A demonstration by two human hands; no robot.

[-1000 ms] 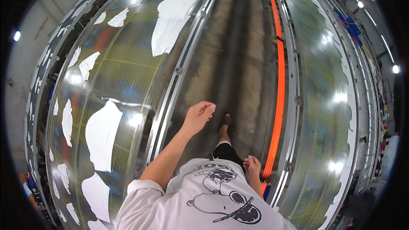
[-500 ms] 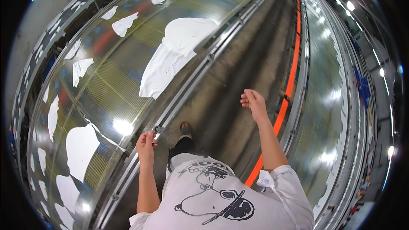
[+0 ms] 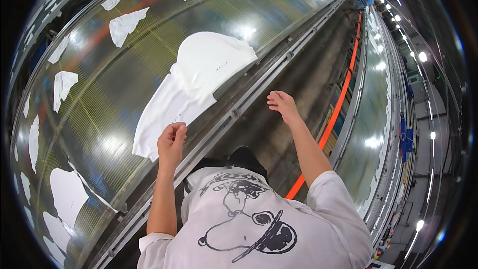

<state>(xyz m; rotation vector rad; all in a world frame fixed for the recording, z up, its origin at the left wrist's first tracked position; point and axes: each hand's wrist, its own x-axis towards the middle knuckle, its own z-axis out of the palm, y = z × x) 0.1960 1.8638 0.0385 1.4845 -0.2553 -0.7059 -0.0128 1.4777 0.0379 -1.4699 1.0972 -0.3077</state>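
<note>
White cut-fabric pieces (image 3: 211, 57), thin and flat with tiny dark printed marks, lie apparently overlapping on the long, glossy, green-and-grey worktable (image 3: 134, 77) to the left, close to its near edge. Through my head view, the left hand (image 3: 172, 142) appears in front of their lower end, its fingers curled and the thumb drawn against them; I cannot tell whether it touches the fabric or pinches anything. I see the right hand (image 3: 284, 105) over the dark, narrow aisle floor (image 3: 308, 79), its fingers loosely bent and parted from the thumb. Between the hands runs a straight grey metal rail (image 3: 263, 84) alongside the table. Farther left I make out small, irregular white fabric scraps (image 3: 127, 26), and nearer the bottom, a larger white rounded fabric piece (image 3: 68, 194) beside a narrow, pale strip (image 3: 92, 189). To the right, a bright orange, flat band (image 3: 326, 137) follows the aisle.
</note>
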